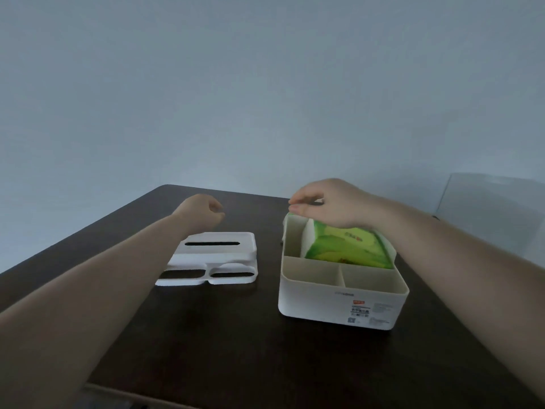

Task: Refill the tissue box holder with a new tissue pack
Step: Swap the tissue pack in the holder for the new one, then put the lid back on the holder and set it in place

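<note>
Tissue pack (348, 246), green, sits tilted in the large rear compartment of the white holder (339, 302) at right of centre on the dark worktop (236, 335), the right hand (327, 205) over it, fingers seemingly pinching its top edge. The left hand (203, 211), loosely curled and holding nothing, hovers behind the lid (215, 258), which lies flat at centre-left.

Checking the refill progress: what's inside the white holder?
A green tissue pack sits tilted in the holder's back compartment; both front compartments look empty. The right hand covers the pack's far end.
</note>
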`<state>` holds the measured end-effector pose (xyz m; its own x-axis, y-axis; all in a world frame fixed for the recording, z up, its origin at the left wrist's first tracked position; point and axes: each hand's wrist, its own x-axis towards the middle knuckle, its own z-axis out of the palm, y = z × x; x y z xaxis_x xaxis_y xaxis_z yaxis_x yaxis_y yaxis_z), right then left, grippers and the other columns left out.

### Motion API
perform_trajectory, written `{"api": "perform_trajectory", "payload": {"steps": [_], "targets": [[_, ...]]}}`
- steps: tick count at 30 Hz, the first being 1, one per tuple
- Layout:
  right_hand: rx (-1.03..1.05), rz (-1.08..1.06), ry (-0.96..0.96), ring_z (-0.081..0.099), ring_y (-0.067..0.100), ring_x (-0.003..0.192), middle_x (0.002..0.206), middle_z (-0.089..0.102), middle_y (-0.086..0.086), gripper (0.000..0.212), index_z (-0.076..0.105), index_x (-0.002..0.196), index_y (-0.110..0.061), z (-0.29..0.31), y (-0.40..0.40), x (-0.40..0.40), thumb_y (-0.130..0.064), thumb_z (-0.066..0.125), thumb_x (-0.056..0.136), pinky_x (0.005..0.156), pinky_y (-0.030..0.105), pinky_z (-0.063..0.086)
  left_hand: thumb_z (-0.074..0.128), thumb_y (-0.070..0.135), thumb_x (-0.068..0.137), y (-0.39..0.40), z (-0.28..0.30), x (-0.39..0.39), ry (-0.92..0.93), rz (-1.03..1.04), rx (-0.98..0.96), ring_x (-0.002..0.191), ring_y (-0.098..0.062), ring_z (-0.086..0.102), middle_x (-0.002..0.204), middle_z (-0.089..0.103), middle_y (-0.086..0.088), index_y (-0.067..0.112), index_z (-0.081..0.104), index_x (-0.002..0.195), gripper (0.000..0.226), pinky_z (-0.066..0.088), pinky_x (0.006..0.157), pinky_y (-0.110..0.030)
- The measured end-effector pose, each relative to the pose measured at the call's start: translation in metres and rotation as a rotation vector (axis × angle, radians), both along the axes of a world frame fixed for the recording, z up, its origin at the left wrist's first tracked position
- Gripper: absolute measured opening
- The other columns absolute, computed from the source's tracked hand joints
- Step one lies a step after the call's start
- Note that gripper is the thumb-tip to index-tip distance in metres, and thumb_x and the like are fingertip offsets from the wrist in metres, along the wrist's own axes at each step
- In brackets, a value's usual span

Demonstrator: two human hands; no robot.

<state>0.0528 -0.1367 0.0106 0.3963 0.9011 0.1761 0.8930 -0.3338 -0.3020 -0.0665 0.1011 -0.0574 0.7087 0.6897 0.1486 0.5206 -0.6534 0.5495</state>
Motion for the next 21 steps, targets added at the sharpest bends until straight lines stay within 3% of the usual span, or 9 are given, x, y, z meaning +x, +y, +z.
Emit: {"api": "perform_trajectory", "payload": {"steps": [5, 8, 10, 12, 13, 15, 16, 18, 21], "targets": [[0.022, -0.047, 0.041, 0.060, 0.019, 0.113, 0.121, 0.067, 0.002, 0.032, 0.067, 0.116, -0.015, -0.006, 0.046, -0.034, -0.034, 0.054, 0.094, 0.091, 0.026, 0.043, 0.050, 0.036, 0.092, 0.030, -0.014, -0.046, 0.194, 0.131, 0.047, 0.114, -0.023, 0.056, 0.131, 0.062, -0.005, 0.011, 0.062, 0.121, 0.040, 0.044, 0.094, -0.036], [0.010, -0.120, 0.048, 0.063, 0.025, 0.111, 0.122, 0.068, 0.007, 0.033, 0.070, 0.107, -0.004, -0.022, 0.074, -0.048, -0.027, 0.051, 0.094, 0.089, 0.029, 0.048, 0.043, 0.045, 0.094, 0.042, -0.024, -0.063, 0.274, 0.194, 0.007, 0.128, -0.027, 0.049, 0.142, 0.052, -0.008, 0.008, 0.050, 0.136, 0.056, 0.040, 0.101, -0.037], [-0.021, -0.185, 0.059, 0.067, 0.031, 0.103, 0.115, 0.071, 0.015, 0.035, 0.071, 0.105, 0.002, -0.036, 0.095, -0.047, -0.022, 0.049, 0.091, 0.086, 0.038, 0.055, 0.043, 0.048, 0.094, 0.047, -0.030, -0.070, 0.293, 0.209, -0.024, 0.124, -0.029, 0.052, 0.140, 0.053, -0.012, 0.004, 0.049, 0.136, 0.061, 0.043, 0.095, -0.036], [-0.128, -0.240, 0.074, 0.070, 0.030, 0.086, 0.097, 0.073, 0.016, 0.033, 0.071, 0.104, 0.000, -0.044, 0.110, -0.050, -0.017, 0.048, 0.088, 0.069, 0.032, 0.055, 0.044, 0.048, 0.093, 0.051, -0.036, -0.073, 0.268, 0.211, -0.045, 0.114, -0.029, 0.057, 0.131, 0.059, -0.014, 0.001, 0.052, 0.130, 0.061, 0.044, 0.085, -0.034], [-0.200, -0.260, 0.079, 0.068, 0.028, 0.080, 0.095, 0.072, 0.015, 0.033, 0.069, 0.107, 0.000, -0.046, 0.114, -0.052, -0.015, 0.047, 0.089, 0.064, 0.029, 0.053, 0.045, 0.048, 0.093, 0.051, -0.037, -0.073, 0.248, 0.207, -0.056, 0.108, -0.029, 0.059, 0.125, 0.061, -0.014, 0.000, 0.054, 0.126, 0.059, 0.043, 0.080, -0.032], [-0.318, -0.286, 0.098, 0.067, 0.027, 0.093, 0.112, 0.066, 0.016, 0.035, 0.061, 0.121, -0.001, -0.052, 0.121, -0.056, -0.013, 0.044, 0.092, 0.075, 0.033, 0.056, 0.045, 0.044, 0.093, 0.050, -0.040, -0.072, 0.215, 0.179, -0.087, 0.086, -0.027, 0.059, 0.100, 0.067, -0.014, 0.005, 0.064, 0.103, 0.045, 0.042, 0.070, -0.030], [-0.366, -0.293, 0.104, 0.064, 0.028, 0.102, 0.122, 0.061, 0.016, 0.037, 0.056, 0.128, -0.001, -0.056, 0.123, -0.057, -0.013, 0.043, 0.095, 0.082, 0.033, 0.055, 0.046, 0.040, 0.092, 0.050, -0.042, -0.070, 0.197, 0.175, -0.104, 0.073, -0.025, 0.055, 0.081, 0.063, -0.012, 0.008, 0.061, 0.084, 0.036, 0.040, 0.064, -0.029], [-0.422, -0.306, 0.120, 0.061, 0.028, 0.102, 0.125, 0.057, 0.015, 0.039, 0.050, 0.133, -0.001, -0.062, 0.125, -0.058, -0.014, 0.041, 0.097, 0.079, 0.031, 0.053, 0.049, 0.030, 0.089, 0.048, -0.047, -0.067, 0.146, 0.191, -0.149, 0.055, -0.020, 0.041, 0.056, 0.043, -0.004, 0.012, 0.042, 0.059, 0.036, 0.034, 0.057, -0.029], [-0.400, -0.355, 0.233, 0.064, 0.033, 0.095, 0.125, 0.056, 0.018, 0.043, 0.047, 0.135, -0.003, -0.073, 0.131, -0.054, -0.017, 0.045, 0.095, 0.074, 0.035, 0.057, 0.053, 0.020, 0.082, 0.045, -0.050, -0.064, 0.081, 0.206, -0.184, 0.052, -0.021, 0.035, 0.051, 0.034, -0.003, 0.015, 0.034, 0.053, 0.035, 0.033, 0.059, -0.032]]}}
